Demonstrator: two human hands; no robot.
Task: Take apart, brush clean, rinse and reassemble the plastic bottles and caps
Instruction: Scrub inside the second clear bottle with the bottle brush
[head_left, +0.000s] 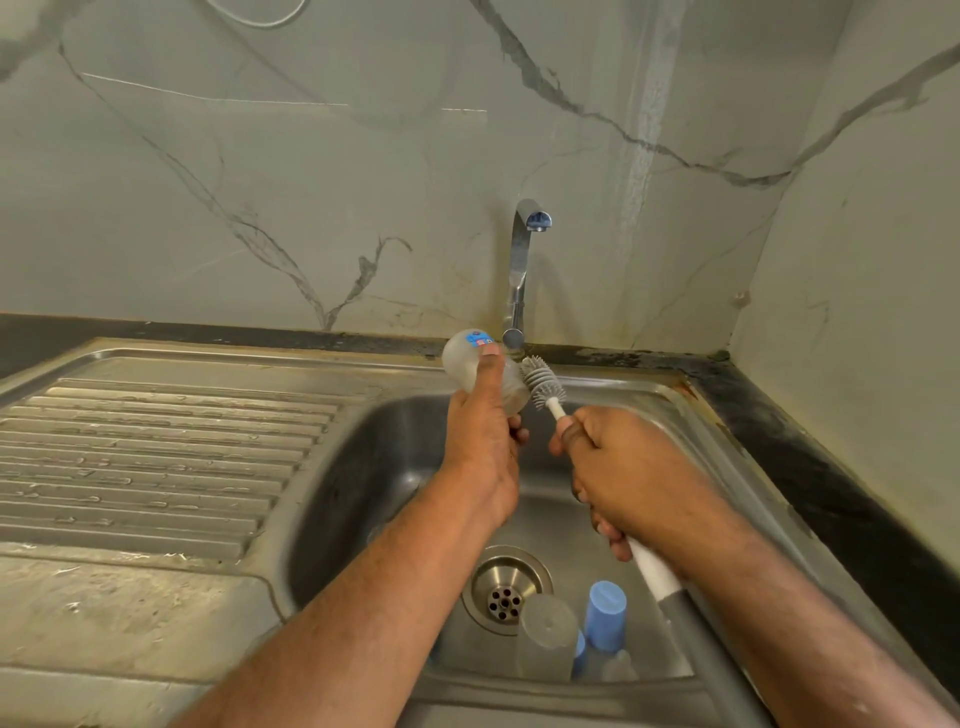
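Observation:
My left hand (483, 447) grips a frosted clear plastic bottle (467, 358) with a blue label, held tilted above the sink basin, mouth toward the right. My right hand (623, 478) holds the white and grey handle of a bottle brush (543, 382). The brush's grey bristle head sits just outside the bottle's mouth. In the basin near the front lie a clear bottle (545, 634) and a blue cap (605, 616), with another blue-capped piece partly hidden behind them.
The steel sink (374, 447) has a drain (504, 597) in the middle and a ribbed draining board (156, 457) on the left. A chrome tap (522, 270) rises behind the basin; no water is visibly running. A dark counter edge runs along the right.

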